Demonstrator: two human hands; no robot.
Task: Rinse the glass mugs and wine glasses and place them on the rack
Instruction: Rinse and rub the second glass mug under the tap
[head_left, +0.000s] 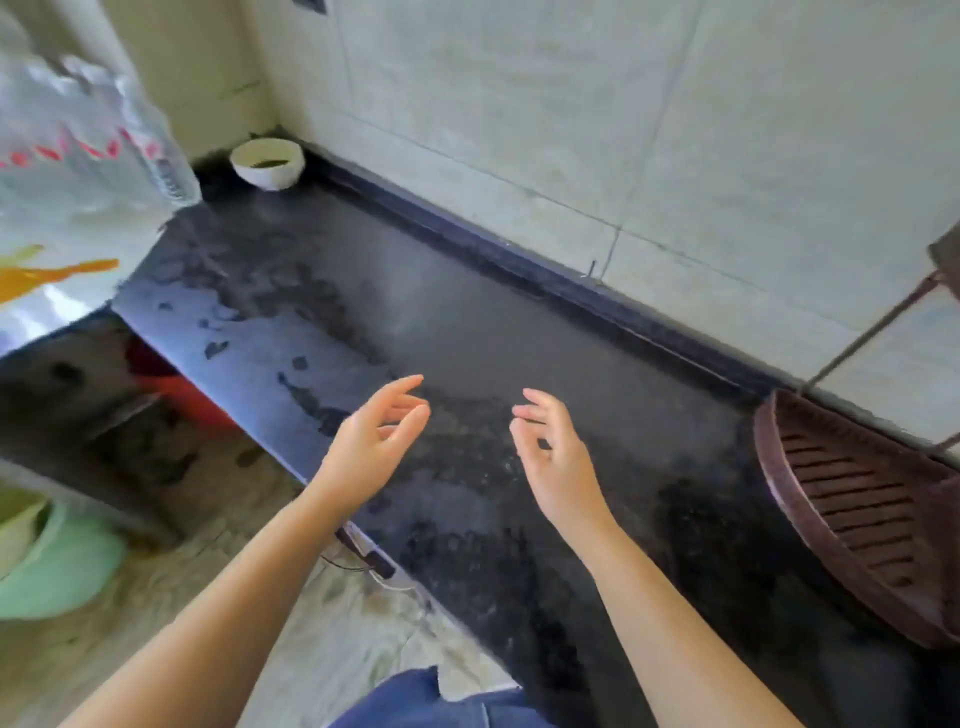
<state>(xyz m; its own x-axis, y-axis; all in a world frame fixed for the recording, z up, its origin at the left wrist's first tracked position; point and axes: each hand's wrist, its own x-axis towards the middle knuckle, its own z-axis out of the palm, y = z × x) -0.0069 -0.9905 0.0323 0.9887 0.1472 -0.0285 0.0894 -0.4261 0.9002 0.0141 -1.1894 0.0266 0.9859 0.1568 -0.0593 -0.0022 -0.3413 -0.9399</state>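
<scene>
both hands are hovering over a dark, wet-streaked tabletop, palms turned toward each other and apart. the left hand is showing a wide grip, fingers loosely curled and spread, holding nothing. the right hand is likewise showing a wide grip, fingers half bent, also holding nothing. neither hand is touching the stone.

no glass mugs or wine glasses are showing anywhere in this view, so their place cannot be told. well to the right of the right hand, a brown slatted basket is sitting tilted at the tabletop's end; whether this is the rack cannot be told.

far beyond the left hand, in the corner by the tiled wall, a small white bowl with something dark inside is standing. left of the left hand and higher, a clear plastic bag with red and orange print is hanging blurred. below the left forearm, on the floor, a pale green basin is lying.
</scene>
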